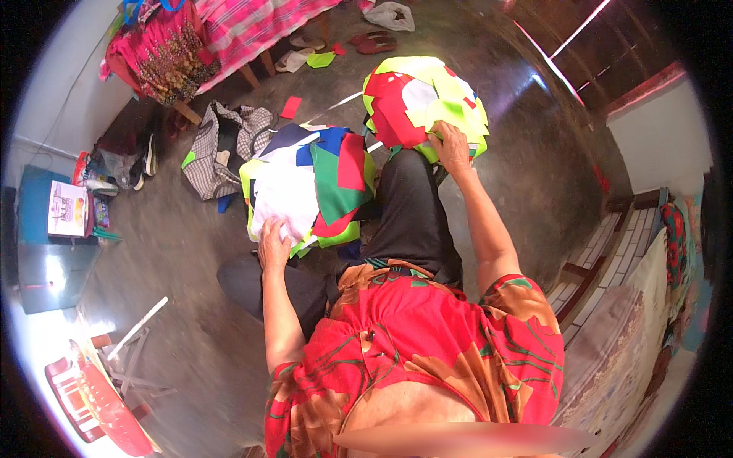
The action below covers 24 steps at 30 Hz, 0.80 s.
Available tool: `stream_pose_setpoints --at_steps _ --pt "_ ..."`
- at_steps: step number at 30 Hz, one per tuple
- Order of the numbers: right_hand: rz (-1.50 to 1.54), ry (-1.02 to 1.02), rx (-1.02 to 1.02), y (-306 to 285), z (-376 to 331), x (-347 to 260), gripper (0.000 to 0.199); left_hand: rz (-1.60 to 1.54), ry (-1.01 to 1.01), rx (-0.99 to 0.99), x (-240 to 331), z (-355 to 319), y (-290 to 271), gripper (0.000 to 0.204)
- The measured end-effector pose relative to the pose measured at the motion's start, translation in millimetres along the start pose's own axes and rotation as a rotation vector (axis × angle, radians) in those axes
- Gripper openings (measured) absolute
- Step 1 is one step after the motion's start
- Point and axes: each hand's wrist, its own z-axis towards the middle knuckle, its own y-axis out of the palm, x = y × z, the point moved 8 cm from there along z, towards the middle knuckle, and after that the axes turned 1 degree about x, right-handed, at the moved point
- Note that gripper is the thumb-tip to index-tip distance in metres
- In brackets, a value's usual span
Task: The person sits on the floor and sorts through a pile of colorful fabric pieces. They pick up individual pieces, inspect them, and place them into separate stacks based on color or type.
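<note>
Two heaps of cut cloth pieces lie before me. The left heap [328,222] mixes white, green, red, blue, navy and neon yellow-green scraps. At its near edge, my left hand [273,244] has its fingers bent on a white cloth piece [284,191]. Farther off and to the right sits a rounded heap [393,114] of neon, red and white pieces. My right hand [452,148] is closed at its near side, on a neon yellow-green cloth piece [447,109]. Its fingertips are partly hidden against the cloth.
A checked cloth bag [205,156] lies left of the heaps. Shoes [145,164] and a teal cabinet [50,263] stand at the left. A red plastic chair [111,404] is at lower left. Beyond is a bed with a pink cover [244,34]; a wooden frame [595,259] is at right.
</note>
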Motion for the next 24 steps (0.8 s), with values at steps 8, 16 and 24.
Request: stream_pose_setpoints --at_steps 8,16,24 --pt "-0.178 0.04 0.057 8 1 7 0.018 -0.006 -0.021 -0.026 -3 0 1 0.047" --pt "-0.185 0.273 0.036 9 7 31 0.023 -0.036 -0.055 -0.04 1 -1 -3 0.046" --pt "0.092 0.292 0.422 -53 13 10 0.02 -0.032 -0.074 -0.066 6 0 -5 0.046"
